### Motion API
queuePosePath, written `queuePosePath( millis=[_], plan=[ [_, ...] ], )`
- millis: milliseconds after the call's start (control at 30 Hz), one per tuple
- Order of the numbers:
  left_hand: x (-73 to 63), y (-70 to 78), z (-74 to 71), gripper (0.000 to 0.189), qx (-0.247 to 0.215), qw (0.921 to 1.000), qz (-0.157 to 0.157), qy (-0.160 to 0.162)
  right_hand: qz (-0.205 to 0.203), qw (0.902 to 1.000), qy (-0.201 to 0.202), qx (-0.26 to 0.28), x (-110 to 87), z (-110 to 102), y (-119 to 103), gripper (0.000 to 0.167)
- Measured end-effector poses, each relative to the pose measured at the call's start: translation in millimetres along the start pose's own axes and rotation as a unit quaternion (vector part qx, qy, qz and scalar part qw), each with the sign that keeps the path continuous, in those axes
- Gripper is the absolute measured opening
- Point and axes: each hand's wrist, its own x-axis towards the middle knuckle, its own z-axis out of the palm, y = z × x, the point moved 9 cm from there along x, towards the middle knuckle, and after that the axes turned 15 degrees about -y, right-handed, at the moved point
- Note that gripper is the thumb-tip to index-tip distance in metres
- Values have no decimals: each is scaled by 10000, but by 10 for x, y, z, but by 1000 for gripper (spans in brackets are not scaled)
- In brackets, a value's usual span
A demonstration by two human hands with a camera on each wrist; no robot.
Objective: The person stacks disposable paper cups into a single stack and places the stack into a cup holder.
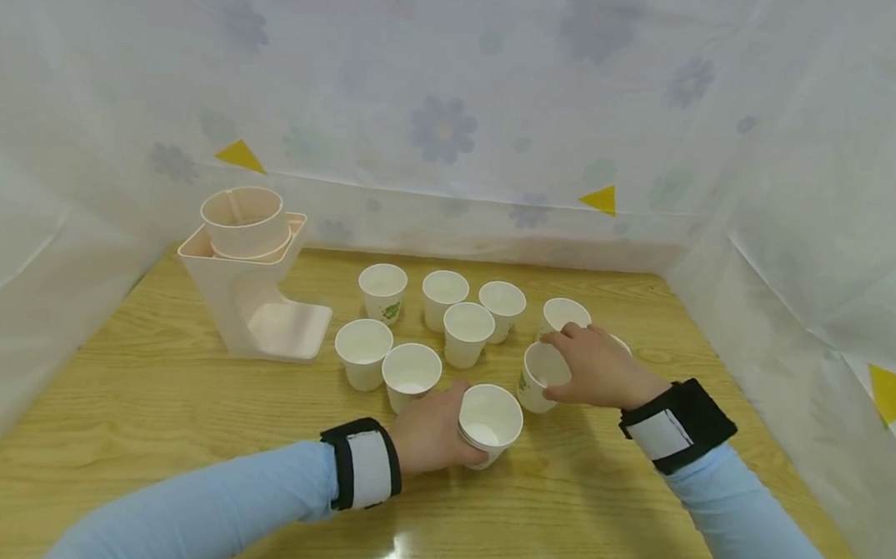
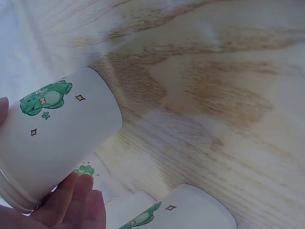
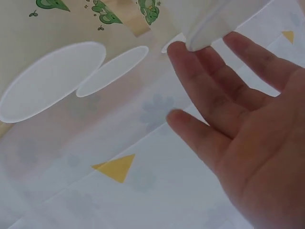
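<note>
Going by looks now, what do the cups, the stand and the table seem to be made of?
Cups: probably paper, smooth, with green prints and thick rims.
Stand: likely plastic, smooth, with even colour and thin rims.
Table: wood or laminate; grain shows, and a bright reflection suggests gloss.

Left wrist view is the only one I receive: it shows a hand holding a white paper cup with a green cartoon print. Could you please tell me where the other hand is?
Observer: The right hand is at another paper cup, with its fingers by the rim.
Operator: Thank you. Is there also something which is not a cup?
Observer: Yes, a beige stand with a round, open-topped container on it, at the far left of the wooden table.
Operator: And to which side does the mouth of my cup point?
Observer: Upward; the head view looks into the cup in the left hand.
</note>
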Motion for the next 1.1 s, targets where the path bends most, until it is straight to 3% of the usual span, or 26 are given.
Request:
queuePosePath(
  millis=[300, 667, 1100],
  plan=[
    [2, 8, -3, 66, -100, 9999, 66, 72, -252, 9981, 436, 363, -148, -216, -106, 62],
    [22, 3, 2, 66, 101, 9999, 31, 88, -538, 9963, 626, 233, -269, -409, -317, 61],
    [33, 13, 3, 67, 115, 9999, 57, 29, -599, 9947, 705, 444, -359, -541, -325, 56]
  ],
)
